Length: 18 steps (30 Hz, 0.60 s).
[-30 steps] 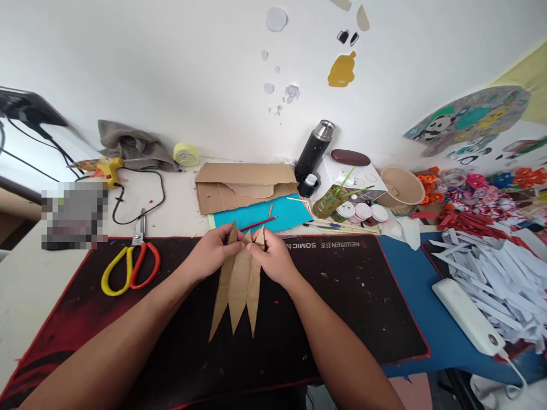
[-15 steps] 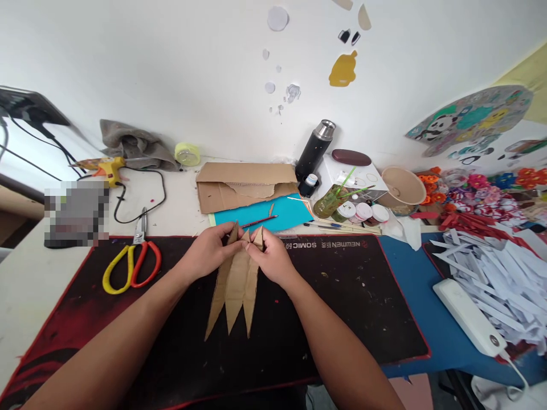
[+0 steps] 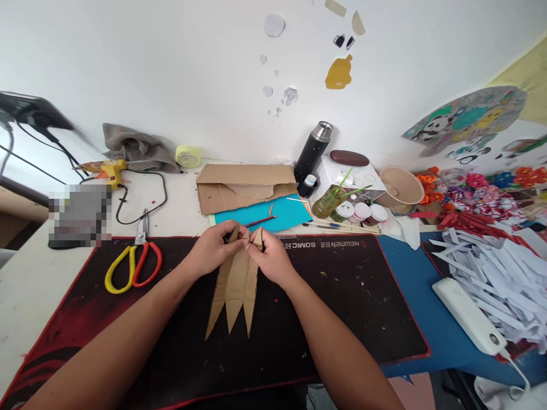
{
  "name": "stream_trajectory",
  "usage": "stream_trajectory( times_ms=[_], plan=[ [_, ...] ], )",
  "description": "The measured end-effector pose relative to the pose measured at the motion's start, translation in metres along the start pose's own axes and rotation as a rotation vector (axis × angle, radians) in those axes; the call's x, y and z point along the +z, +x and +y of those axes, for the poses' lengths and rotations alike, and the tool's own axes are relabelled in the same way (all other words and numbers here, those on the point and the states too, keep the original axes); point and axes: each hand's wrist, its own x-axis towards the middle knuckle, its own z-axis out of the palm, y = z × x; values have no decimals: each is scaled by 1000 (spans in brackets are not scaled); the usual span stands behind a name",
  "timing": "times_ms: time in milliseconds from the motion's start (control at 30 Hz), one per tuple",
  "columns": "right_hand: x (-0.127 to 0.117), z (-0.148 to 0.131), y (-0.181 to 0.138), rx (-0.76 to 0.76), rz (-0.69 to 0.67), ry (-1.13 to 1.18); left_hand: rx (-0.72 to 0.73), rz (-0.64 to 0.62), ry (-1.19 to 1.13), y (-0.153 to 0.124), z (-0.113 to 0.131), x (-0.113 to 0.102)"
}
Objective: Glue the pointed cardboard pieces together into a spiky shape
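Three long pointed cardboard pieces lie fanned on the black desk mat, tips pointing toward me. My left hand pinches their upper ends from the left. From the right, my right hand pinches the same upper ends, fingers closed. Both hands meet at the top of the pieces, near the mat's far edge.
Yellow and red scissors lie left on the mat. Behind are a glue gun, flat cardboard, teal paper with a red pencil, a black flask, paint jars. White paper strips and a power strip sit right.
The cardboard pieces' upper tips have been pressed lower between my fingers, and the fan shifted slightly left. Both hands stay at the same spot.
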Motion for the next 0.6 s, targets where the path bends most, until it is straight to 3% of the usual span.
stream_trajectory(
  times_ms=[200, 367, 600],
  plan=[
    [2, 3, 1, -13, 5, 13, -11, 69, -41, 1, -4, 2],
    [2, 2, 1, -19, 9, -3, 3, 1, -80, 2, -3, 2],
    [3, -1, -1, -28, -8, -14, -5, 101, -88, 5, -7, 4]
  ],
)
